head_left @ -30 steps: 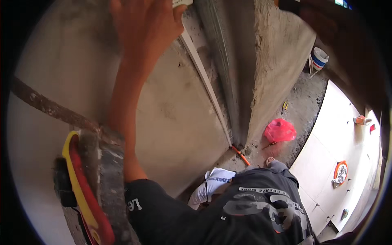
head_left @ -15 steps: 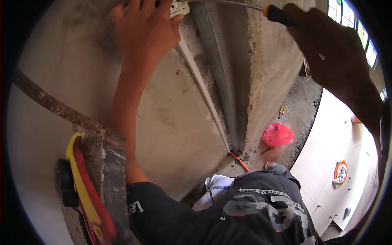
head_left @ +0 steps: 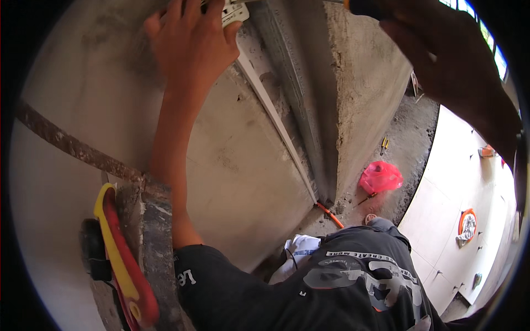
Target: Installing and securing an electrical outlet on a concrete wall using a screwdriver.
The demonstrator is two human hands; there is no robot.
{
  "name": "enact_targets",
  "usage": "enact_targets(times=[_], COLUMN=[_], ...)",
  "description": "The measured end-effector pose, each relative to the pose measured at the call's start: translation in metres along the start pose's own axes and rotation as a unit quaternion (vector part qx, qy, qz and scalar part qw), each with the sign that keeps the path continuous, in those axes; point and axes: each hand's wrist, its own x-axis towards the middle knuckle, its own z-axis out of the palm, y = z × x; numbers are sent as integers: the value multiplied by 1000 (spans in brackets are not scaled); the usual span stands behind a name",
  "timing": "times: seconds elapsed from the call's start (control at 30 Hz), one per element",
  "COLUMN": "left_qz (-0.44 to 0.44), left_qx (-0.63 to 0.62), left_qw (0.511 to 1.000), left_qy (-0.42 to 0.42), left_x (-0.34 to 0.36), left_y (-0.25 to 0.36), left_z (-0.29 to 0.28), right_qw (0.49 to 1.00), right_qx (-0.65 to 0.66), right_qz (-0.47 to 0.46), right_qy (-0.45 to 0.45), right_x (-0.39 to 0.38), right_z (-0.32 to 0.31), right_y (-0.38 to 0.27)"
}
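At the top edge, my left hand grips a white plastic electrical box against the grey wall, thumb along its right side. The box is partly cut off by the picture's edge. Running down from it is a straight white strip of cable trunking, which ends near the floor at an orange tube. My right hand, dark in shadow, is closed round a screwdriver with a black and orange handle. Its shaft points left toward the box; the tip is out of sight.
A rusty metal bar crosses at left, above a red and yellow tool handle. The concrete column juts out at right. On the floor lie a pink plastic bag, yellow-handled pliers and an orange ring-shaped coil.
The screwdriver and my right hand sit slightly higher and further left in view, with less shaft showing. My left hand stays on the box. The whole view has shifted a little.
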Motion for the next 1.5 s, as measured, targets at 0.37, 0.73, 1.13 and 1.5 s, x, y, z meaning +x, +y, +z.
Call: enact_targets(times=[0.37,0.73,1.13,1.5], left_qz=[11,30,19,52], left_qx=[13,78,48,135], left_qw=[1000,995,998,989], left_qy=[-16,-45,-25,-19], left_x=[-9,-12,-1,-12], left_y=[-5,-11,2,-18], left_z=[0,6,7,24], right_qw=[994,923,843,703], right_qx=[-82,188,333,534], right_qz=[-67,273,365,435], right_qy=[-11,-193,-213,-177], right_x=[-13,5,5,-135], right_z=[19,-33,-39,14], right_y=[22,-21,-35,-7])
